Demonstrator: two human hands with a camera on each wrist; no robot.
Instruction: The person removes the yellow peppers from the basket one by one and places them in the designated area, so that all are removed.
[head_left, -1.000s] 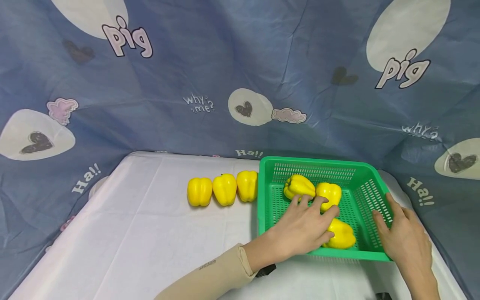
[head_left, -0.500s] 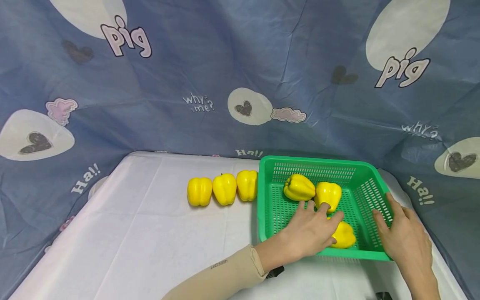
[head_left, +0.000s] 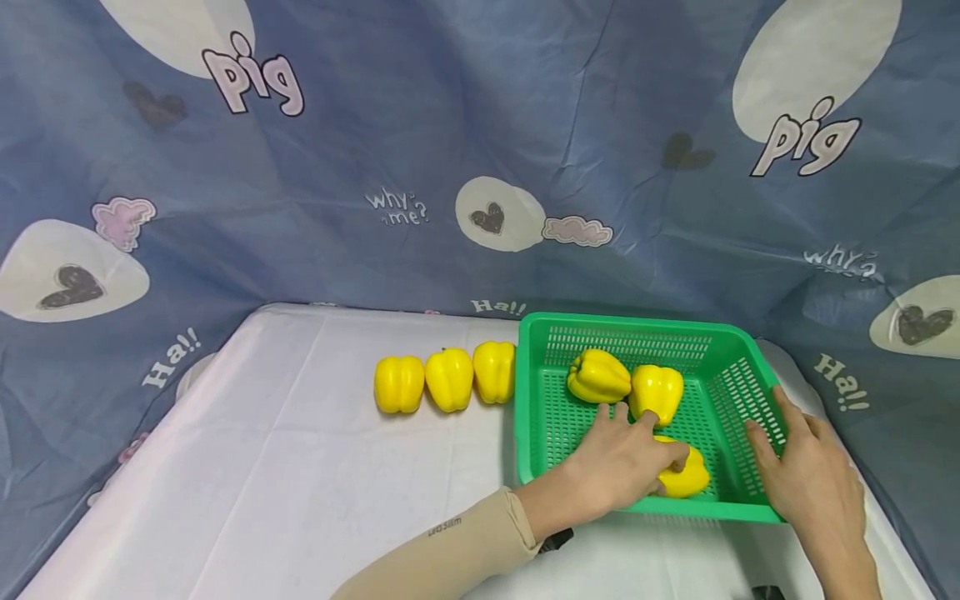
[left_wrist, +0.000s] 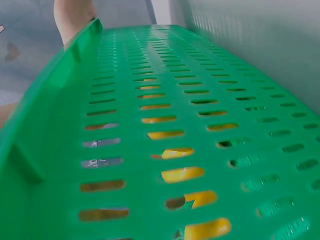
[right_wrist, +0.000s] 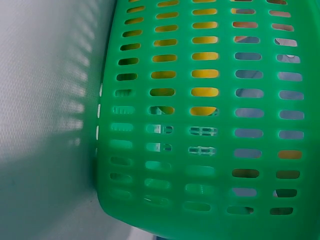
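Head view: the printed backdrop (head_left: 337,167) fills the far side, and below it you've got the white table (head_left: 322,500), green basket (head_left: 630,321) on its right half. Your right hand (head_left: 813,467) grips that basket's right rim, thumb inside, fingers outside; it looks like light, slightly springy plastic, so the rim is a sensible steadying point. Your left hand (head_left: 622,462) is in over the front edge: thumb and forefinger bent, pinching the left end of the near pepper (head_left: 692,475), the other fingers spread. How firmly, you can't tell; both wrist cameras show mostly slotted green wall.

On to the rest: a row of three peppers (head_left: 450,380) stands left of the basket, the last just beside it. Inside, the back-left pepper (head_left: 598,377) and the middle pepper (head_left: 657,392) sit behind yours, which lies near the front wall. Glossy skin, so expect slip; probably light, firm, perhaps easily bruised. Best hold, by the look of it: thumb and fingers opposed across the broad lobes, not just one end.
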